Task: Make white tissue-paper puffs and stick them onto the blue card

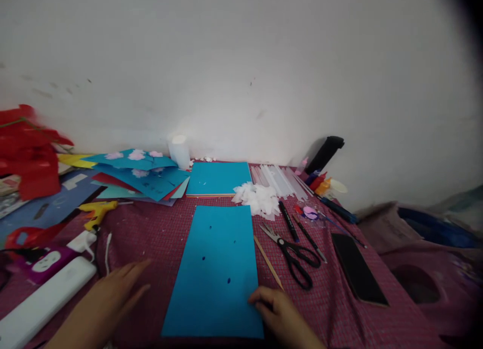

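Note:
A blue sheet of paper [215,258] lies flat in front of me, with several small dark marks on it. My right hand [277,311] rests at the sheet's lower right edge, its fingers curled; whether anything is between them is hidden. To the left of the sheet, my left hand [113,293] is slightly blurred, fingers apart and holding nothing. Just right of the paper lie a thin wooden stick [268,262] and black-handled scissors [292,253]. A pile of white petal-like pieces [258,199] sits beyond the sheet's top right corner.
Behind the sheet is a stack of blue paper [219,178]. A yellow glue gun [97,211], a purple socket block [47,263] and a white box [47,303] lie left. Pens [289,221] and a black phone [358,268] are right. A wall stands behind.

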`<state>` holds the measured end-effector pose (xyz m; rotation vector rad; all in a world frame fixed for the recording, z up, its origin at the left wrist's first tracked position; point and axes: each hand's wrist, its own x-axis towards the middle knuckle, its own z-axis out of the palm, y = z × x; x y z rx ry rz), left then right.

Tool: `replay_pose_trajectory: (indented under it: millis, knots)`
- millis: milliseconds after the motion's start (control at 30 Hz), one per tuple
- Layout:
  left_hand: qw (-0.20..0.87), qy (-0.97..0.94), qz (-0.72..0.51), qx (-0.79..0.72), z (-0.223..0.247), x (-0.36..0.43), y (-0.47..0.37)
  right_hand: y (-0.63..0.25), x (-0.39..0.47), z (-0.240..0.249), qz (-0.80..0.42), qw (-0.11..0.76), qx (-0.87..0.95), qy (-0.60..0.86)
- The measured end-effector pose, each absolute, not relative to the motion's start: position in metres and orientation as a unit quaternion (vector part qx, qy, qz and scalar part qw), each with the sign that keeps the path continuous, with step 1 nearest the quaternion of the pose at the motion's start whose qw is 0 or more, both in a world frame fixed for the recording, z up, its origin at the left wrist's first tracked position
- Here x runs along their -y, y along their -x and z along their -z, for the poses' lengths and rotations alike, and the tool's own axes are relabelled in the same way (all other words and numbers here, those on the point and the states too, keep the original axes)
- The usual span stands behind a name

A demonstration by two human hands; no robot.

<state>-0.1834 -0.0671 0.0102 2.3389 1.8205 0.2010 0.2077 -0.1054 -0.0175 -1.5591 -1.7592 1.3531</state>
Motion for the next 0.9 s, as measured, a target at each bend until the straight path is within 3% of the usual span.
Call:
replay_pose_trajectory:
  millis: [200,367,667,767,900]
  knots:
    - [0.066,-0.805,-0.067,-0.585,0.004,0.062,0.161,-0.203,0.105,0.012,-0.477,0.246,0.645,0.545]
    - [0.069,-0.858,-0.173,-0.479,0.027,0.078,0.103,-0.202,0.1,0.013,-0.518,0.26,0.581,0.572]
    - [0.115,-0.809,-0.26,-0.515,0.066,0.086,0.107,-0.232,0.073,-0.022,-0.316,0.229,0.697,0.601]
    - [0.107,-0.798,-0.3,-0.512,0.051,0.066,0.114,-0.264,0.028,-0.031,-0.21,0.268,0.705,0.622]
    - [0.163,-0.803,-0.294,-0.492,-0.001,0.005,0.093,-0.299,-0.042,-0.033,-0.147,0.192,0.723,0.647]
